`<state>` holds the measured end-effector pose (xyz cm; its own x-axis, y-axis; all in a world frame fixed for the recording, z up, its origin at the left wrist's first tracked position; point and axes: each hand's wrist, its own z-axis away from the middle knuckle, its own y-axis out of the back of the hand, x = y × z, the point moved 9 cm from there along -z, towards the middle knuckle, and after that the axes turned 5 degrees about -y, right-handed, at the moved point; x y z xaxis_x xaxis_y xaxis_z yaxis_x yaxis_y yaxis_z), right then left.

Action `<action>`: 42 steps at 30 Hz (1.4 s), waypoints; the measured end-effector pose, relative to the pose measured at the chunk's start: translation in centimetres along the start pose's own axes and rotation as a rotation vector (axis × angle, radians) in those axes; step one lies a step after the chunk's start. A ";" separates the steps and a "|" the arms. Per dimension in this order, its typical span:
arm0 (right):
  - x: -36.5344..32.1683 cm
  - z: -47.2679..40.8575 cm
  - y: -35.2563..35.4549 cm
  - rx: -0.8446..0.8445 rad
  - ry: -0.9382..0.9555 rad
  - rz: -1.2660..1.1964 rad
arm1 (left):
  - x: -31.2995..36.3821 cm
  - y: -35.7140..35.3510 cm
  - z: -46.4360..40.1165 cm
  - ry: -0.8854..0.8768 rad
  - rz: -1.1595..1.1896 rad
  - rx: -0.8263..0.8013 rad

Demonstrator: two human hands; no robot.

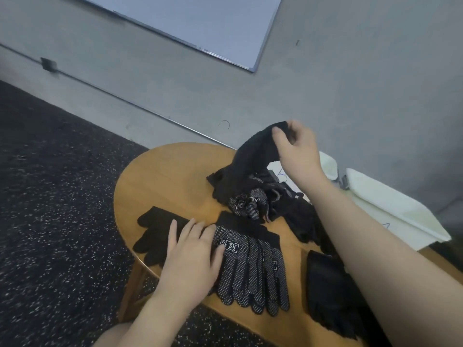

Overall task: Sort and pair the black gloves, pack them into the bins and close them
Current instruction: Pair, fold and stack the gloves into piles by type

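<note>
Our right hand [295,146] pinches a plain glove [246,161] above the pile [270,201]; our left hand [193,249] lies flat across the dotted gloves [253,266] near the bench [170,171] edge.

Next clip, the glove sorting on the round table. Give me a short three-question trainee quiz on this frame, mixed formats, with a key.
1. True or false: the right hand pinches a plain black glove lifted above the glove pile.
2. What does the left hand rest on? A) the dotted gloves B) a white bin C) the whiteboard
3. Fill in: the plain flat glove lies at the wooden table's ____ edge, as seen by the camera.

Key: 1 true; 2 A; 3 left.
</note>
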<state>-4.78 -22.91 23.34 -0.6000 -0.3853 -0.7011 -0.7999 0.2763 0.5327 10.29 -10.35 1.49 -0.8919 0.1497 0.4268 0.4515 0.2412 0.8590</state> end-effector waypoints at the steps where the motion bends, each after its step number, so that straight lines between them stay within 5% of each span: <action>1: -0.6 0.5 0.8 -0.006 0.001 -0.001 | 0.5 0.6 0.2 -0.017 0.062 0.039; 6: -1.8 4.8 3.7 -0.124 -0.055 -0.061 | 0.9 2.1 2.1 -0.043 0.505 0.138; 17: 4.0 13.8 3.7 -0.249 -0.163 -0.336 | 1.5 2.6 2.5 0.056 0.762 0.225; 22: 5.4 15.8 2.9 -0.354 -0.120 -0.376 | 3.9 2.0 1.5 -0.055 1.035 -0.110; 27: 7.4 17.9 1.7 -0.365 -0.137 -0.471 | 6.0 0.3 2.2 -0.137 1.055 -0.260; 33: 11.6 17.7 1.5 -0.289 -0.370 -0.693 | 6.2 -0.8 2.4 -0.104 1.021 -0.198; 38: 14.0 20.1 -1.3 -0.595 -0.644 -0.893 | 5.6 -0.7 2.5 -0.014 1.077 -0.039; 42: 12.5 20.2 -3.2 -0.724 -0.551 -0.872 | 4.1 -0.2 2.5 0.090 1.082 0.041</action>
<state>-9.98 -10.85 3.29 0.0582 0.2699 -0.9611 -0.8468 -0.4965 -0.1907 6.62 -7.36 2.32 -0.0182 0.2320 0.9725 0.9984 0.0556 0.0054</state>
